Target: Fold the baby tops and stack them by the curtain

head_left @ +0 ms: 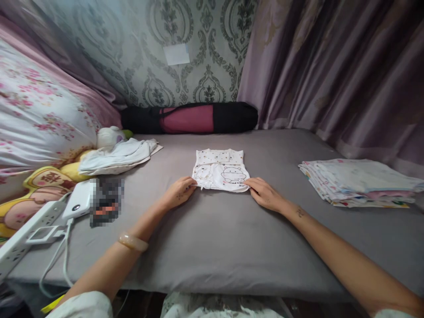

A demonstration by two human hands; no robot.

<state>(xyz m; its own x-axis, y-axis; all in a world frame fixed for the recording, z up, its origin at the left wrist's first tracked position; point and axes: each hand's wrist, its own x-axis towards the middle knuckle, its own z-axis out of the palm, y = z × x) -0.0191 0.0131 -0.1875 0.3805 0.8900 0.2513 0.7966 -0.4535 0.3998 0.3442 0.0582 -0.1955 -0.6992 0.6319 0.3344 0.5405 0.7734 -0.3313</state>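
A small white baby shirt (220,170) lies on the grey sheet (212,238), its sleeves folded across the far part. It carries a cartoon animal print and some lettering on its near right side. My left hand (183,191) pinches the shirt's near left corner between thumb and fingers. At the near right corner, my right hand (265,193) grips the edge in the same way. Both hands rest low, close to the sheet.
A stack of folded clothes (361,183) sits at the right. Pale clothes (121,157), plush toys, a white power bank (79,198) and a power strip (31,234) with cables are at the left. A black and maroon bag (188,118) lies along the wall.
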